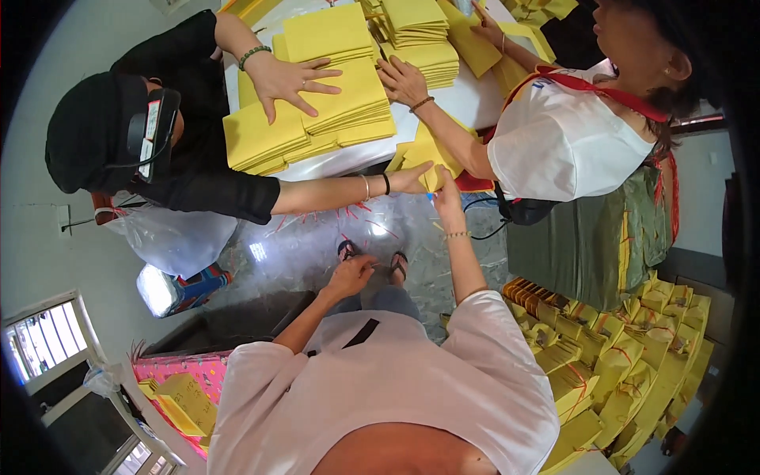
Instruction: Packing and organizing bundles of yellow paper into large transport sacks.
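My right hand (449,199) reaches forward to the table's near edge. Its fingers are closed on a corner of yellow folded paper (431,150). The hand of a co-worker in black (410,179) touches the same paper from the left. Low in front of my body, my left hand (352,277) is curled with its fingertips together; whatever it may hold is too small to make out. Stacks of yellow folded paper (348,95) cover much of the white table (324,164). The black-sleeved co-worker's other hand (294,83) lies spread on one stack.
A co-worker in white (566,142) stands at the right, one hand against the stacks. Tied yellow paper bundles (625,356) fill the lower right, below a green-covered pile (570,237). Red strands (348,214) lie on the floor. A clear plastic bag (178,237) hangs at left.
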The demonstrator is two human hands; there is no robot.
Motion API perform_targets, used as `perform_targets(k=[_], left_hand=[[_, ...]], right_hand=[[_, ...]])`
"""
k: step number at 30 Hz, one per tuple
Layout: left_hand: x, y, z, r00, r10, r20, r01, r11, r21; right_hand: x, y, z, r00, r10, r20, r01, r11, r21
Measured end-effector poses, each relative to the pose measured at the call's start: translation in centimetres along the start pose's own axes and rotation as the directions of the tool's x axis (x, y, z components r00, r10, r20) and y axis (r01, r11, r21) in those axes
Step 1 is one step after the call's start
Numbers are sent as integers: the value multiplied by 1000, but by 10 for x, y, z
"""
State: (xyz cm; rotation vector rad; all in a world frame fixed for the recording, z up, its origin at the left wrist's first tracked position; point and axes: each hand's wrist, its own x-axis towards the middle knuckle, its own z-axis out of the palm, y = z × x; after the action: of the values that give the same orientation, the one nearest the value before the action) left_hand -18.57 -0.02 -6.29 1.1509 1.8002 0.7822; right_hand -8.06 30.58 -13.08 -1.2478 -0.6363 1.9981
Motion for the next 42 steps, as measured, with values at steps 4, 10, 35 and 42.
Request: perform_targets(k=[4,10,35,42], left_hand=[[19,-3,20,999,30,37,-32,998,57],[36,-18,39,999,-6,33,4,998,62],[156,50,12,983,170,64,69,-20,-997],[71,59,4,945,159,-285,-38,-814,-580]], right_hand=[[16,4,2,982,167,85,-183,954,236],[17,15,5,979,177,102,-199,941,273],[-105,-16,27,944,315,99,-328,928,177],[-213,-26,106,877,353,325,-384,923,35]])
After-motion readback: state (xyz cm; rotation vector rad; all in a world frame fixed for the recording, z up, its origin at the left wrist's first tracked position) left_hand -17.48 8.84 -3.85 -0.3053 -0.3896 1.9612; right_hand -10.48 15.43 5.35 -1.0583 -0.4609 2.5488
